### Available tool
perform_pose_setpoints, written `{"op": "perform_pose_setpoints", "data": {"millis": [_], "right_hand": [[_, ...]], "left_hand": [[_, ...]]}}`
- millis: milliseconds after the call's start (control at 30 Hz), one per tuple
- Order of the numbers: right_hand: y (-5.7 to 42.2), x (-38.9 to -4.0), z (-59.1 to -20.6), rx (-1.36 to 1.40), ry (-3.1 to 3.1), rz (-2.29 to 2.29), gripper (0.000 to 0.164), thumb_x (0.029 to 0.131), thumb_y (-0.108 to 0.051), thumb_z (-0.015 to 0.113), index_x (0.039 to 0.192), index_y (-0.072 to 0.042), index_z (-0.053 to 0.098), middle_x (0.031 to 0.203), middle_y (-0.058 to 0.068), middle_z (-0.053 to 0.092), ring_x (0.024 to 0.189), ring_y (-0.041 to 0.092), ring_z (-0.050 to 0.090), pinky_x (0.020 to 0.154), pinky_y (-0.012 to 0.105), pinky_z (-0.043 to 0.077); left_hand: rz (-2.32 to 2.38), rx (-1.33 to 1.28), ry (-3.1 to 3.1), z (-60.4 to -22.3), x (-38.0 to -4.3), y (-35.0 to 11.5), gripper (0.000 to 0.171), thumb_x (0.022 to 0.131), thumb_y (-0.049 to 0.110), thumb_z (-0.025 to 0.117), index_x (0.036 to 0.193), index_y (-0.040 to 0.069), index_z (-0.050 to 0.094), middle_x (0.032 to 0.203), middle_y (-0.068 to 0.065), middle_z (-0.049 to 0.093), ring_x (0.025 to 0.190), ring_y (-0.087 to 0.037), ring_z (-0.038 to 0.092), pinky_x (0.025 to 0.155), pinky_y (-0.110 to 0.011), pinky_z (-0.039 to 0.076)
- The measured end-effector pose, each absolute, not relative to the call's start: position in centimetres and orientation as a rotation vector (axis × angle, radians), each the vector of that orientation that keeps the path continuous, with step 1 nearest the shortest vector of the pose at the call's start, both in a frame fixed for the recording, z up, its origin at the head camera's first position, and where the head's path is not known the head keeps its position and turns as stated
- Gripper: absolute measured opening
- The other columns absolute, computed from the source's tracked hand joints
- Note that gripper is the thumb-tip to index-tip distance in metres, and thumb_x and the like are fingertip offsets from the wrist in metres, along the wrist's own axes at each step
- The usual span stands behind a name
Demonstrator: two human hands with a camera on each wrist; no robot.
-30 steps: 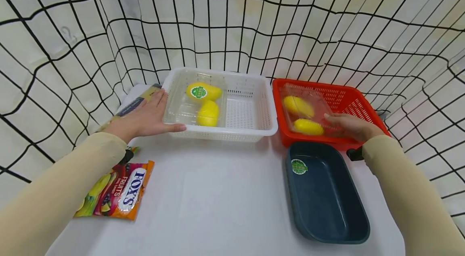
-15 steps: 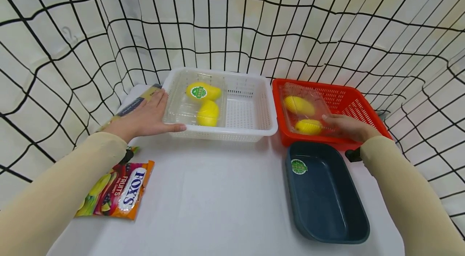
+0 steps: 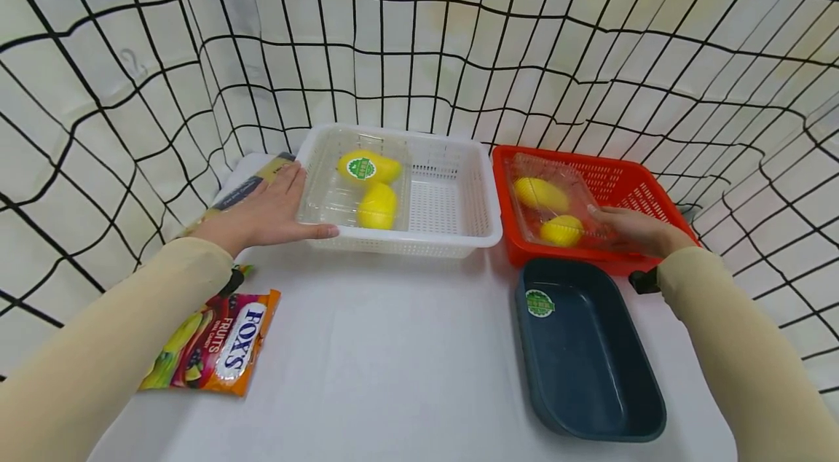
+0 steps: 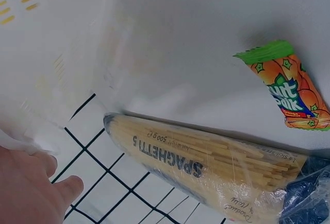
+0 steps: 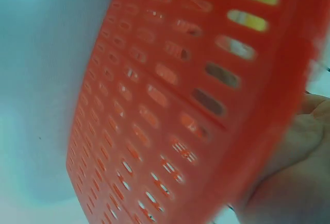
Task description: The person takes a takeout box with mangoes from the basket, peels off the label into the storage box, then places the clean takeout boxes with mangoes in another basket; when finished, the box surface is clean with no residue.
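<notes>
Clear plastic box (image 3: 556, 210) with two yellow fruits (image 3: 562, 231): from the head view it's inside the red slotted basket (image 3: 606, 178), edge pinched by the right hand (image 3: 632, 227). A second clear box (image 3: 341, 192), also two fruits, lies in the white slotted basket (image 3: 435, 203); both look placed. The left hand (image 3: 265, 213) rests there, fingers straight. Left wrist: one spaghetti pack (image 4: 201, 162), one orange sachet (image 4: 291, 87), outside baskets. Right wrist: fingertips hidden.
</notes>
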State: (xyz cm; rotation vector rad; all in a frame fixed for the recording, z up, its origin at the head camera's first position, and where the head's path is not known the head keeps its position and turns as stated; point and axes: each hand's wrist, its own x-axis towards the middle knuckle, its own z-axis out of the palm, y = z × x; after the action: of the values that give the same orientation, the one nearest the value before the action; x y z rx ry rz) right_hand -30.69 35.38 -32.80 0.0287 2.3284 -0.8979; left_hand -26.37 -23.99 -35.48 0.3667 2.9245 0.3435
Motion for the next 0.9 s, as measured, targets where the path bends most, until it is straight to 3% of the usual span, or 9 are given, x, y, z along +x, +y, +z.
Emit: {"op": "perform_pose_setpoints", "data": {"millis": [233,400,600,767,900], "right_hand": [[34.5,-30.5,-30.1,0.000,2.429,-0.837,0.101,0.102,-0.066,0.039,0.162,-0.003,-0.013,0.165,0.035,0.003,0.147,0.059,0.015,0.118,0.067,0.032],[32.0,-30.7,-27.1,-0.024,2.553,-0.748,0.103,0.099,-0.070,0.042,0.164,-0.010,-0.010,0.167,0.032,0.000,0.147,0.058,0.015,0.115,0.070,0.034],[26.6,-31.1,-25.1,-0.132,2.611,-0.709,0.106,0.092,-0.076,0.049,0.166,-0.022,-0.003,0.169,0.026,0.008,0.149,0.053,0.019,0.114,0.071,0.034],[21.3,-31.7,-24.9,-0.268,2.562,-0.791,0.096,0.096,-0.067,0.053,0.167,-0.025,0.003,0.169,0.020,0.021,0.148,0.047,0.034,0.117,0.066,0.034],[17.5,-32.5,-25.1,-0.336,2.545,-0.856,0.088,0.100,-0.057,0.054,0.167,-0.024,0.007,0.169,0.016,0.025,0.149,0.044,0.035,0.119,0.064,0.033]], "left_hand": [[0.353,0.365,2.923,-35.4,-26.3,-23.9,0.130,0.084,0.082,0.054,0.161,-0.007,-0.003,0.169,-0.030,-0.007,0.157,-0.048,-0.002,0.124,-0.069,0.008],[0.351,0.369,2.923,-35.4,-26.2,-23.9,0.131,0.085,0.082,0.054,0.160,-0.009,-0.003,0.168,-0.031,-0.007,0.157,-0.048,-0.002,0.124,-0.069,0.009],[0.348,0.372,2.933,-35.4,-26.2,-24.1,0.131,0.084,0.082,0.054,0.160,-0.009,-0.001,0.168,-0.031,-0.006,0.157,-0.048,-0.001,0.124,-0.068,0.009],[0.362,0.372,2.932,-35.5,-26.2,-24.0,0.132,0.083,0.083,0.054,0.160,-0.009,-0.001,0.169,-0.030,-0.006,0.157,-0.047,-0.002,0.125,-0.067,0.009],[0.373,0.368,2.941,-35.4,-26.1,-23.9,0.132,0.083,0.083,0.055,0.160,-0.008,0.000,0.169,-0.029,-0.006,0.158,-0.046,-0.001,0.125,-0.066,0.010]]}}
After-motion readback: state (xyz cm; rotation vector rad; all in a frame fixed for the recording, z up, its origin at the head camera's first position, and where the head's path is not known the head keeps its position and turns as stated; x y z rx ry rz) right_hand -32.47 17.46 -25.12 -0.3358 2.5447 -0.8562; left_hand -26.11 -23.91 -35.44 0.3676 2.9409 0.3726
